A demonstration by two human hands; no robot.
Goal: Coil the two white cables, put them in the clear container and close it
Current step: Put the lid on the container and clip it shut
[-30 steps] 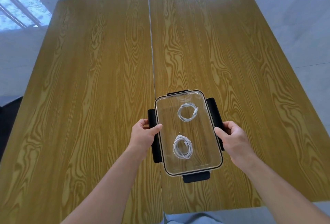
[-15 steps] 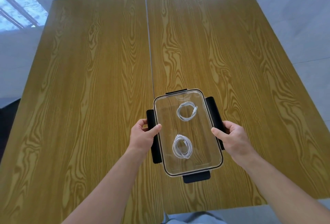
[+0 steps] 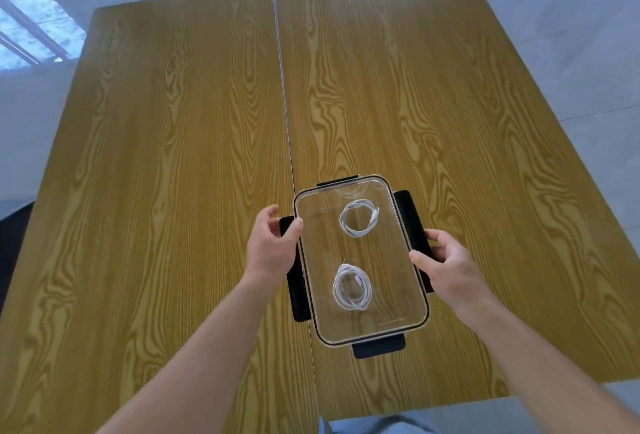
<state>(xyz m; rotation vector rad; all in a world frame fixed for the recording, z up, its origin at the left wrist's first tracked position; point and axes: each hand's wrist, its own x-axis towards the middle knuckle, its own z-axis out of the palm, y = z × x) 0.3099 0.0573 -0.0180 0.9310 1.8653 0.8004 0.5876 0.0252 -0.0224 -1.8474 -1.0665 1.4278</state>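
Note:
The clear container (image 3: 367,324) lies on the wood table with its transparent lid on top. Through the lid I see two coiled white cables, one at the far end (image 3: 341,221) and one at the near end (image 3: 335,290). Black latches stick out on the left (image 3: 299,298), right (image 3: 405,208), near (image 3: 379,347) and far (image 3: 337,181) sides. My left hand (image 3: 272,246) is at the left latch with its fingers spread and lifted, thumb by the lid's edge. My right hand (image 3: 446,264) curls around the right latch, thumb on the rim.
Two wood-grain tables stand side by side with a narrow seam (image 3: 286,115) between them, and the container sits just right of it. The table's near edge (image 3: 519,388) runs close below the container. Pale tiled floor (image 3: 588,53) surrounds the tables.
My left hand's fingers have lifted off the left latch and spread. The right hand stays on the right latch. The container has not moved on the table.

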